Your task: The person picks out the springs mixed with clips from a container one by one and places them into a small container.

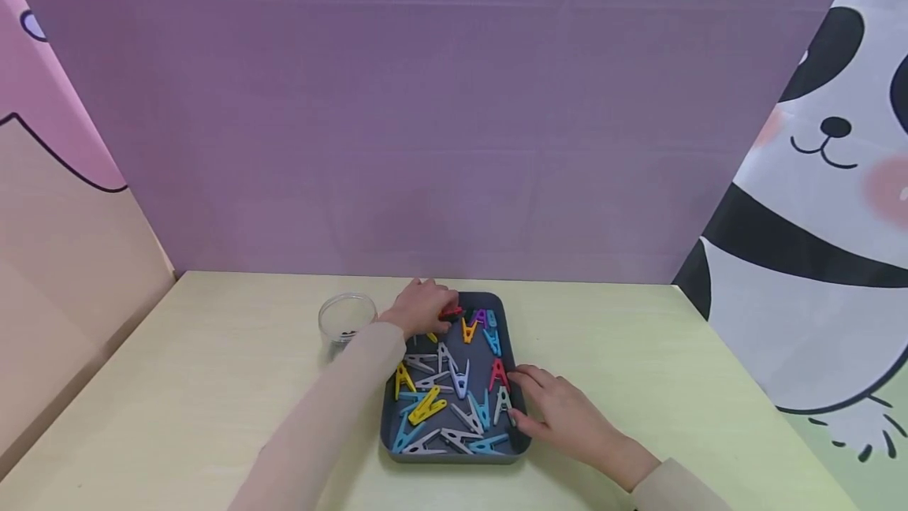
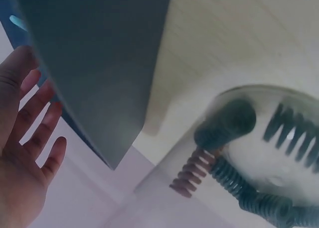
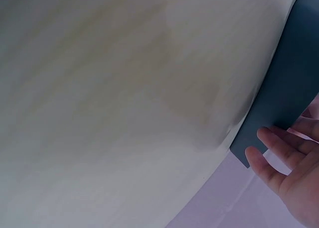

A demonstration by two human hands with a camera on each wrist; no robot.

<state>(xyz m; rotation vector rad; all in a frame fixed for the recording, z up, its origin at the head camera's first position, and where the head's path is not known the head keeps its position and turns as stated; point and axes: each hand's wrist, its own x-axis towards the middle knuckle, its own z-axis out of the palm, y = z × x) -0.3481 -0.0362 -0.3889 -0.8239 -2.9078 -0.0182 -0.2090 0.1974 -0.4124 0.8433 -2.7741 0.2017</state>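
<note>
A dark grey tray (image 1: 515, 397) holds several plastic clothespins in yellow, blue, white, purple and red. My left hand (image 1: 418, 307) reaches over its far left side, thumb and fingers around a red clothespin (image 1: 452, 312) near the far end. In the left wrist view the tray wall (image 2: 99, 78) hides the fingertips, while the outer fingers of the left hand (image 2: 30, 133) curl loosely. Along the tray's right side rests my right hand (image 1: 567, 416), fingertips at the rim. The right wrist view shows these fingers (image 3: 279, 146) extended against the tray's outer wall (image 3: 279, 98).
Just left of the tray stands a clear round container (image 1: 347, 314), partly behind the left sleeve. Dark coil springs (image 2: 234, 178) show through its side in the left wrist view. The pale wooden table (image 1: 213, 369) ends at a purple backdrop (image 1: 426, 117).
</note>
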